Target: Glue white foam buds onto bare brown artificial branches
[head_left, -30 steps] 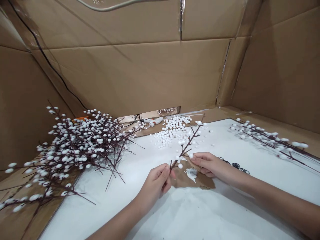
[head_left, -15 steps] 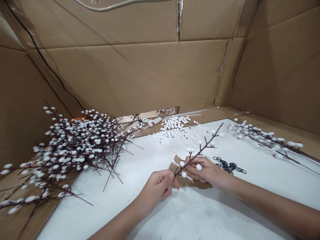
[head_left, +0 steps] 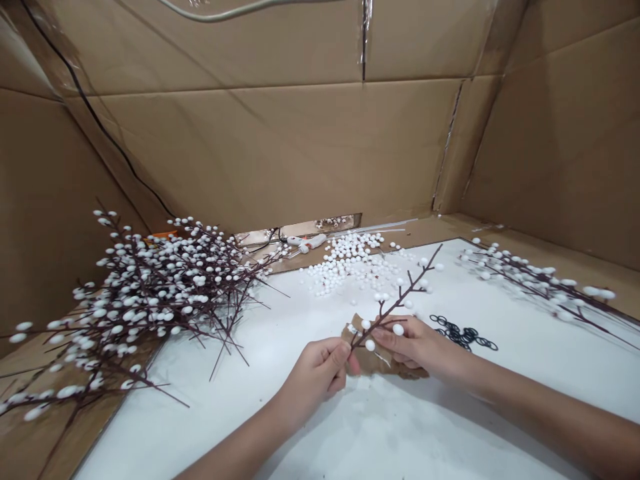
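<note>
My left hand [head_left: 323, 367] is closed, its thumb and fingers pinching the lower end of an artificial berry branch [head_left: 411, 285]. The dark brown branch slants up to the right and carries several white berries. My right hand [head_left: 417, 343] is closed at the branch's lower part, thumb and fingers pinched around the stem; a berry partly covers the grip. Beneath both hands lies a torn piece of brown cardboard [head_left: 370, 363] with white, glue-like streaks. Just right of my right hand is a heap of small black rings [head_left: 463, 335].
A large pile of berry branches [head_left: 165, 287] fills the left side. Loose white berries [head_left: 345, 257] are scattered at the back, beside a white glue gun [head_left: 306, 243]. More berry branches [head_left: 540, 280] lie at the right. Cardboard walls [head_left: 260, 153] enclose the white tabletop [head_left: 210, 427].
My right thumb and fingers have closed in on the stem, slightly nearer my left hand. The branch has barely moved. The whole view has shifted slightly.
</note>
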`<action>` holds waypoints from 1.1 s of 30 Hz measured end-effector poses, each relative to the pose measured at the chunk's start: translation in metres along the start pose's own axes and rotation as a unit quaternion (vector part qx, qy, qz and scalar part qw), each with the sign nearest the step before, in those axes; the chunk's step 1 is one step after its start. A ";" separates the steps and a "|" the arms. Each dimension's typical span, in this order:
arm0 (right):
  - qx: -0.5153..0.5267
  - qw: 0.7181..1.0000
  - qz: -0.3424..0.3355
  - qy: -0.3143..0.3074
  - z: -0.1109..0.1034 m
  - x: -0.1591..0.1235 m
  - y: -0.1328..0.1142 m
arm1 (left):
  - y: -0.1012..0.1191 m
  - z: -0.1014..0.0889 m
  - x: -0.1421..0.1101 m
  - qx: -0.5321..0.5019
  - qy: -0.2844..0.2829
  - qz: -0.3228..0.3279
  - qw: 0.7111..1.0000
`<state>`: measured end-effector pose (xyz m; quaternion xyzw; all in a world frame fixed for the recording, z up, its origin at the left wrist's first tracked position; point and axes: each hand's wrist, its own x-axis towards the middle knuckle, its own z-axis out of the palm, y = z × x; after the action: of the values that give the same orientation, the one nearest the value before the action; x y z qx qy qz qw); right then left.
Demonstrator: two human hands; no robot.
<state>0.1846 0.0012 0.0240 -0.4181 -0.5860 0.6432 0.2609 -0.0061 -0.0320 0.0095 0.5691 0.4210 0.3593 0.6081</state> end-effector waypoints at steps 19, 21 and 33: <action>-0.035 0.994 -0.043 0.098 -0.024 0.005 -0.005 | 0.008 -0.002 -0.004 0.058 0.052 0.011 0.997; -0.028 0.995 -0.031 0.096 -0.028 0.005 -0.006 | 0.006 -0.004 -0.002 0.061 0.063 0.009 0.996; -0.010 0.996 -0.003 0.089 -0.030 0.007 -0.005 | 0.005 -0.004 0.000 0.045 0.057 0.002 0.997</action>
<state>0.2057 0.0238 0.0288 -0.4744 -0.5684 0.5968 0.3093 -0.0092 -0.0296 0.0142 0.5754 0.4697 0.3733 0.5559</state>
